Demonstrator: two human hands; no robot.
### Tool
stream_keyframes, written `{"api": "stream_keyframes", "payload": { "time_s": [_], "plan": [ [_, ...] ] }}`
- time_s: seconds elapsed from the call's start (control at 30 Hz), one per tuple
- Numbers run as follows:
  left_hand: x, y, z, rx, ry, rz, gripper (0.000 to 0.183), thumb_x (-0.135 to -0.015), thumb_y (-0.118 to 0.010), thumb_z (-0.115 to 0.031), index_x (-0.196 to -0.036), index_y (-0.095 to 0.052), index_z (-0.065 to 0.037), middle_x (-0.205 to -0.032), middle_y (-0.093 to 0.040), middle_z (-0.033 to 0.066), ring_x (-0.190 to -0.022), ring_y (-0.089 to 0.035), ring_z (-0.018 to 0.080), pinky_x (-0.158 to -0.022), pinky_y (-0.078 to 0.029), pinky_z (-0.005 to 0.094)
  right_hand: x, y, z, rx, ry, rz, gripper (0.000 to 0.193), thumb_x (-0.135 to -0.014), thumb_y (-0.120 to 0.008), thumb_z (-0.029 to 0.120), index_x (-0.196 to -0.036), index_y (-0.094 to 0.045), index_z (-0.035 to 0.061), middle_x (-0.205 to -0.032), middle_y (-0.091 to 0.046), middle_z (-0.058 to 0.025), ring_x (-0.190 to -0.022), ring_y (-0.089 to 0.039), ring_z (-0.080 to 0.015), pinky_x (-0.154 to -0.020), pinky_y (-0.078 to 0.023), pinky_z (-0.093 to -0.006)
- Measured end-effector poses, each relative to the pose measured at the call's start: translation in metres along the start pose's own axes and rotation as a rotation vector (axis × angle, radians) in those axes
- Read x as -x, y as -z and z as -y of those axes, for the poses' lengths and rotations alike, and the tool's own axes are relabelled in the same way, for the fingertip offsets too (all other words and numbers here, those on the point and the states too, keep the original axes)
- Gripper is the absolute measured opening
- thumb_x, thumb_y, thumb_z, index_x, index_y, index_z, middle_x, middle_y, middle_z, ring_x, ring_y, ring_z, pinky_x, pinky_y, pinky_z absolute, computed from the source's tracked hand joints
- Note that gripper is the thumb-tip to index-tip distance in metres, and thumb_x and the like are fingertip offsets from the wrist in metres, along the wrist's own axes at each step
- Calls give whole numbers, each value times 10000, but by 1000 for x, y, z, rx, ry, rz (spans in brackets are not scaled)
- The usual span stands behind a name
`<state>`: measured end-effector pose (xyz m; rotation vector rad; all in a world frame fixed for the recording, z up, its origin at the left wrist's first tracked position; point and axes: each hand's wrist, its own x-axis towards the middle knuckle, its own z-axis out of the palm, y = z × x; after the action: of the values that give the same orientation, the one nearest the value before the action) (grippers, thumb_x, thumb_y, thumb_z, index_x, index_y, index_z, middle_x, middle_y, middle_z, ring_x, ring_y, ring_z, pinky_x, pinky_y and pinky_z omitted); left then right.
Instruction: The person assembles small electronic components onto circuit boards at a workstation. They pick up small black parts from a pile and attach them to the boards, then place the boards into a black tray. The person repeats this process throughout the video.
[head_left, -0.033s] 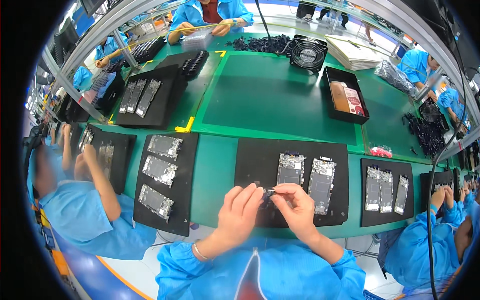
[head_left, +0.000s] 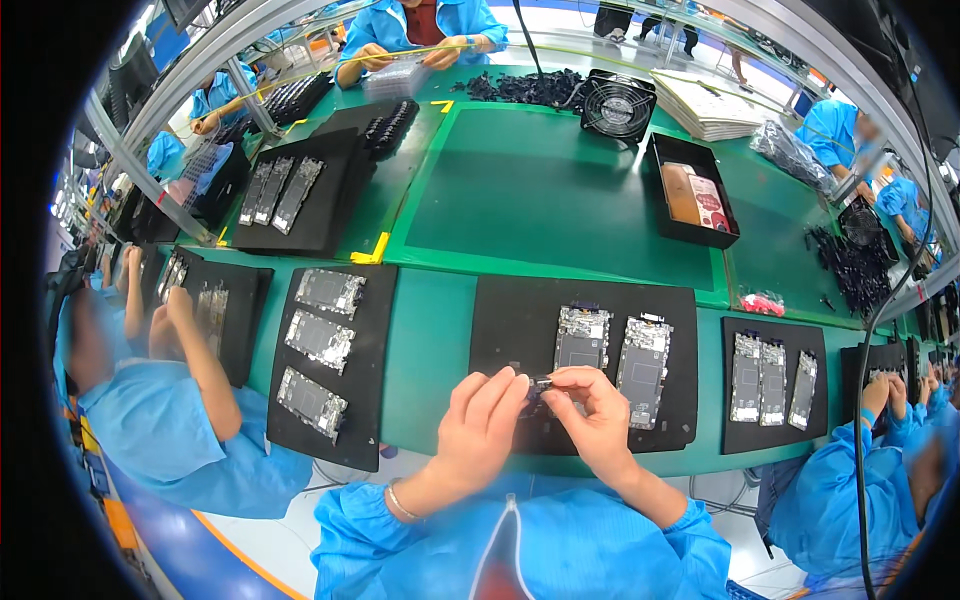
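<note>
Over the front part of a black mat (head_left: pixel 510 310), my left hand (head_left: pixel 478 425) and my right hand (head_left: pixel 594 412) meet with bent fingertips. Between them is a small black part (head_left: pixel 537 386), mostly covered by the fingers; its exact kind is too small to make out. Both hands pinch it, the left from its left side and the right from its right side. Just beyond my right hand, a phone circuit board (head_left: pixel 582 338) lies on the mat. A second phone circuit board (head_left: pixel 643 370) rests to its right, apart from my fingers.
Black mats with more phone boards lie left (head_left: pixel 316 340) and right (head_left: pixel 772 380). Farther off are a fan (head_left: pixel 617 106), a black open box (head_left: pixel 706 228) and a heap of small black parts (head_left: pixel 520 88). Co-workers in blue sit on both sides and opposite.
</note>
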<state>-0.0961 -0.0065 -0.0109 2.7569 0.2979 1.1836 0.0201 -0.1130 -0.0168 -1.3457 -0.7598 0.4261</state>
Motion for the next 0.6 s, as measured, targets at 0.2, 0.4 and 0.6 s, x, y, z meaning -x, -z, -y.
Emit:
{"api": "stream_keyframes", "payload": {
  "time_s": [0.2, 0.4, 0.6],
  "plan": [
    [1, 2, -3, -12, -44, 11, 490, -697, -723, -3, -1151, -542, -32, -1127, -542, 119, -953, -518, 302, -762, -484, 348, 2, 5, 2, 71, -21, 10, 154, -810, -665, 8, -950, -602, 1, -939, -631, -85, -838, -625, -134, -740, -513, -256],
    [2, 2, -3, -9, -61, -5, 486, -696, -722, -1, -1147, -544, -33, -1121, -542, 113, -932, -521, 293, -742, -485, 335, 3, 7, 3, 54, -17, 15, 139, -808, -661, 1, -937, -610, 2, -938, -634, -84, -835, -627, -135, -732, -514, -253],
    [3, 1, -5, 3, -68, -25, 450, -686, -695, 4, -1118, -577, -39, -1134, -542, 96, -915, -529, 265, -710, -496, 309, 5, 10, 5, 124, 10, 14, 137, -795, -667, -6, -917, -606, 7, -909, -639, -80, -814, -629, -139, -712, -511, -250]
  ]
}}
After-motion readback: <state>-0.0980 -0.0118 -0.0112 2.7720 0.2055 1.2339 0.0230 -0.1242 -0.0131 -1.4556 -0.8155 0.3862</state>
